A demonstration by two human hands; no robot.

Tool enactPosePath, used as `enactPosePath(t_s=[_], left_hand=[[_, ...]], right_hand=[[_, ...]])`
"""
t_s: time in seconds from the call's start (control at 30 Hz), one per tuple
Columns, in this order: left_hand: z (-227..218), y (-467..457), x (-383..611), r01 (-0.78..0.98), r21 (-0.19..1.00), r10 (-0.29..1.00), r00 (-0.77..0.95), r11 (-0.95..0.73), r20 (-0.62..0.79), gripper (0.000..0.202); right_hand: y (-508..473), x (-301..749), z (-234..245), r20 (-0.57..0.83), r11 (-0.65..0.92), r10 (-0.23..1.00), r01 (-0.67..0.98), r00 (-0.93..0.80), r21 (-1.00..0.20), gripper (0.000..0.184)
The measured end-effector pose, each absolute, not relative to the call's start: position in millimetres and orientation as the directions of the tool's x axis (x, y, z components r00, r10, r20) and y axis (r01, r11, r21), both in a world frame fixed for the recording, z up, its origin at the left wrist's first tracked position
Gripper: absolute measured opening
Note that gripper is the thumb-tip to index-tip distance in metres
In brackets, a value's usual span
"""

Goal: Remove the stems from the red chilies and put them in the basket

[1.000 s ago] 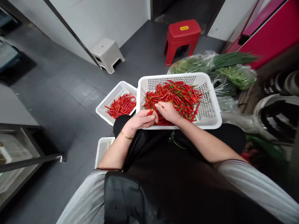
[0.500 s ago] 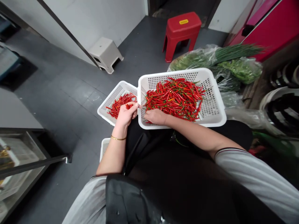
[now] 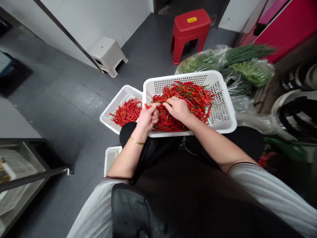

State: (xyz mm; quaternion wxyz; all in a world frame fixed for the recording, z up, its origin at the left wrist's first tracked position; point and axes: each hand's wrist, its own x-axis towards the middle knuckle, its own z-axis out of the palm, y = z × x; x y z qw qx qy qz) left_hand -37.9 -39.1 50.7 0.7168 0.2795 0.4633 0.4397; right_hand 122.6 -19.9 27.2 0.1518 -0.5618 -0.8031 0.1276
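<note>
A white perforated basket (image 3: 224, 122) rests across my lap, holding a heap of red chili peppers (image 3: 190, 94) with green stems. Over its left part my left hand (image 3: 148, 118) is closed on red chili peppers, their red ends poking out beside the thumb. My right hand (image 3: 178, 109) meets it over the heap, thumb and fingers pinched at what looks like the stem end of a chili pepper. The fingertips partly hide that spot. Against the left side stands a second white basket (image 3: 106, 115) with a smaller pile of red chili peppers (image 3: 127, 111).
A third white basket (image 3: 111, 157) shows beside my left forearm. Ahead are a red stool (image 3: 190, 28) and a light grey stool (image 3: 106, 53). Bagged green vegetables (image 3: 205, 62) lie at the right, near a white bucket (image 3: 277, 109). A metal rack (image 3: 37, 180) stands at the left.
My left hand has moved right, from between the two baskets to over the large one. My right hand has lifted from the near left corner up to meet it at the heap.
</note>
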Motion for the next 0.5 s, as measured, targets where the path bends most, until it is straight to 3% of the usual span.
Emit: enactPosePath(t_s=[0.07,0.13,0.27,0.37,0.5], left_hand=[[56,-42,-58,-0.359,0.866,0.934,0.054,0.349,-0.354,0.030],[60,-43,-74,-0.295,0.918,0.956,-0.041,0.265,-0.290,0.029],[57,-45,-80,-0.162,0.960,0.970,-0.054,0.227,-0.239,0.023],[45,-45,-72,-0.064,0.968,0.969,-0.036,0.241,-0.243,0.023],[26,-37,-49,0.062,0.961,0.955,0.109,0.270,-0.275,0.028]], right_hand=[[-29,107,21,0.005,0.461,0.878,0.842,-0.479,-0.279,0.036],[-38,86,11,-0.090,0.651,0.729,0.729,-0.678,-0.212,0.031],[-41,61,-3,-0.242,0.767,0.576,0.619,-0.781,-0.170,0.031],[-24,85,2,-0.174,0.688,0.636,0.655,-0.751,-0.313,0.027],[-1,141,19,0.100,0.429,0.844,0.551,-0.527,-0.715,0.021]])
